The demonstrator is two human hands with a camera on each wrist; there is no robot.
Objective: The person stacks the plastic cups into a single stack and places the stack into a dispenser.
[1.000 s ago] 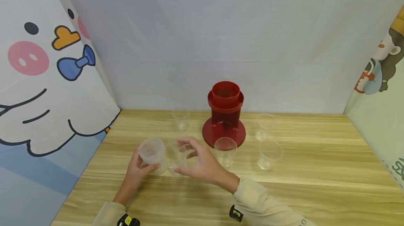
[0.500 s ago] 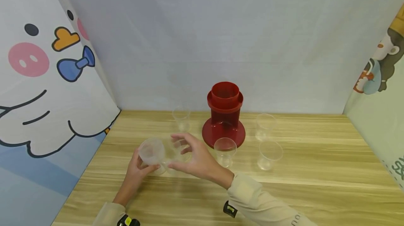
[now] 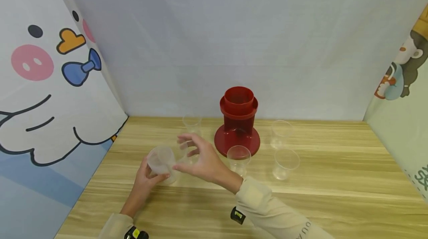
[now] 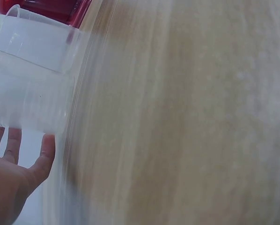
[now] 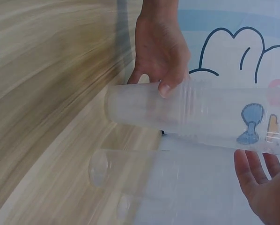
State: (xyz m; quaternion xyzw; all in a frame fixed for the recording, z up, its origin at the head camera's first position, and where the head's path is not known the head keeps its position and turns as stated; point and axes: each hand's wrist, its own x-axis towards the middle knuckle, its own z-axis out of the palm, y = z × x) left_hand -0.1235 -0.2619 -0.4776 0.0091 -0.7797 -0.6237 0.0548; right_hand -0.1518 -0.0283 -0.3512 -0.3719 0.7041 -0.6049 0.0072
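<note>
My left hand (image 3: 145, 181) grips a stack of nested clear plastic cups (image 3: 159, 161) standing at the left of the table. In the right wrist view the thumb of that left hand lies along the cup stack (image 4: 23, 98). My right hand (image 3: 207, 163) holds a single clear cup (image 3: 182, 150) between thumb and fingers. This cup is in line with the stack's mouth in the right wrist view; how far it is inside cannot be told. One cup (image 3: 239, 155) stands upright just beyond my right wrist.
A red round stand (image 3: 239, 120) with a wide base is at the back middle. More clear cups stand upright: a back-left cup (image 3: 192, 121), a back-right cup (image 3: 281, 133) and a front-right cup (image 3: 286, 163). Printed cloth walls border the wooden table (image 3: 334, 194).
My right hand has moved left and upward with its cup, from beside the stack to over its mouth. My left hand and the stack have stayed in place.
</note>
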